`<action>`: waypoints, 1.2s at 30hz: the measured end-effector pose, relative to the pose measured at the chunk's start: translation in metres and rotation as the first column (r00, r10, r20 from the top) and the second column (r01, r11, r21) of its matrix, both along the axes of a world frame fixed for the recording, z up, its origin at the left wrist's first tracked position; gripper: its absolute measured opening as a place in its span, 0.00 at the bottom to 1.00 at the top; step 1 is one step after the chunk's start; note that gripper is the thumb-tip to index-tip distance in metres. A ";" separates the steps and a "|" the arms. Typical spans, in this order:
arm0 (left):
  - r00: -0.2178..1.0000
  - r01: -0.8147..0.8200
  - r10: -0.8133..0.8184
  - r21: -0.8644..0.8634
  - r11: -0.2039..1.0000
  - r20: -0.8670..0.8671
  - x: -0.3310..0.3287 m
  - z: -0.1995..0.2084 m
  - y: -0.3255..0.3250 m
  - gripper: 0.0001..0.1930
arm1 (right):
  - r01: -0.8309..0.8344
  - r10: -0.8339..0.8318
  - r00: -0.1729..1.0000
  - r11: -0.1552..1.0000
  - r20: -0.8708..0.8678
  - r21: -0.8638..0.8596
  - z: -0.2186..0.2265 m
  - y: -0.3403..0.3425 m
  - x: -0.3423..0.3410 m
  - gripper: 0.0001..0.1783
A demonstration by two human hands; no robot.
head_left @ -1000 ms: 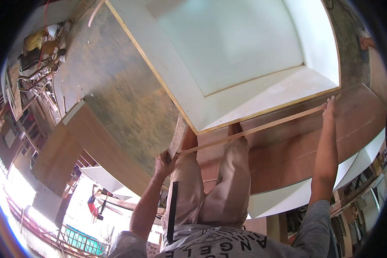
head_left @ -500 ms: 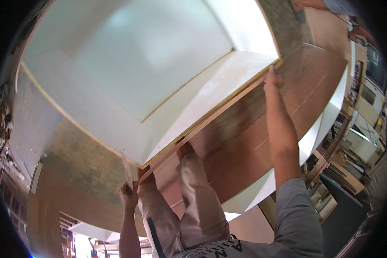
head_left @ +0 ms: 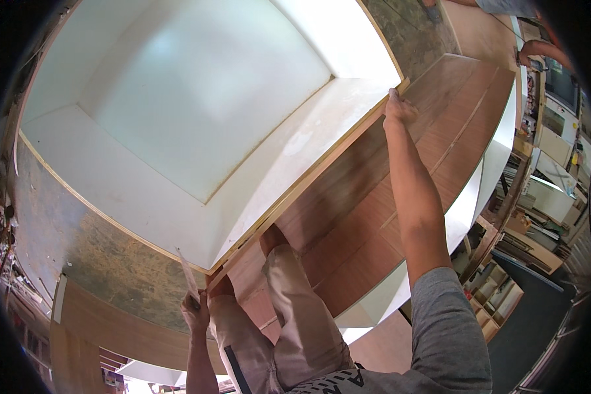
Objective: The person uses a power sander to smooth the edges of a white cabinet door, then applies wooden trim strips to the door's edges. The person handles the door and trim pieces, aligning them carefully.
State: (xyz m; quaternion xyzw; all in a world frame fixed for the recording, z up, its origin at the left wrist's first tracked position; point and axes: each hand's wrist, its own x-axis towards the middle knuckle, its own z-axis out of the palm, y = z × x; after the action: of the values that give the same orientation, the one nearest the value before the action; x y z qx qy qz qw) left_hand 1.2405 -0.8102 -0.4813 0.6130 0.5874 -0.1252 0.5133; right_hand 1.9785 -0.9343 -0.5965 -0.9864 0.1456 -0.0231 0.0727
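Observation:
A large open box with white inner faces and raw wooden edges fills the upper left. Along its near edge lies a long, thin wooden strip. My right hand is closed on the strip's far end at the box's right corner, thumb on top. Below the box's near corner, my left hand is closed around a narrow, pale, tapering piece like a blade, which points up past that corner. Whether the left fingers also touch the strip's near end cannot be made out.
Reddish-brown wooden panels lie right of the box, beside my legs. Another person's hand is at a pale board, upper right. Shelving and stacked boards stand farther right. A brown curved panel is at lower left.
The strip has come up closer against the box's near edge, its near end nearest the corner. The view has shifted slightly, and both hands keep their grip.

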 end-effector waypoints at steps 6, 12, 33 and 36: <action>1.000 0.010 -0.010 0.035 0.999 -0.011 -0.003 -0.005 0.002 0.07 | -0.023 0.025 0.997 0.999 -0.075 0.025 0.012 0.016 -0.013 0.31; 0.999 -0.035 0.035 -0.021 0.999 -0.024 -0.004 -0.009 0.003 0.08 | -0.017 -0.009 0.990 0.983 -0.140 -0.181 0.004 0.010 0.001 0.32; 1.000 -0.012 0.012 0.033 0.999 0.009 0.000 -0.013 0.011 0.06 | 0.024 -0.024 0.998 1.000 -0.059 -0.001 -0.007 0.006 0.009 0.33; 0.998 -0.048 0.049 0.031 0.998 -0.025 -0.004 -0.009 0.006 0.06 | 0.146 -0.084 0.978 0.930 -0.190 0.337 0.002 0.024 -0.004 0.33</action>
State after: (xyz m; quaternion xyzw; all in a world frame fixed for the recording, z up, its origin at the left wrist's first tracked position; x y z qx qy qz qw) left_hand 1.2365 -0.8042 -0.4906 0.6046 0.6104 -0.1117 0.4993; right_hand 1.9746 -0.9108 -0.5943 -0.9458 0.2108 0.0841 0.2321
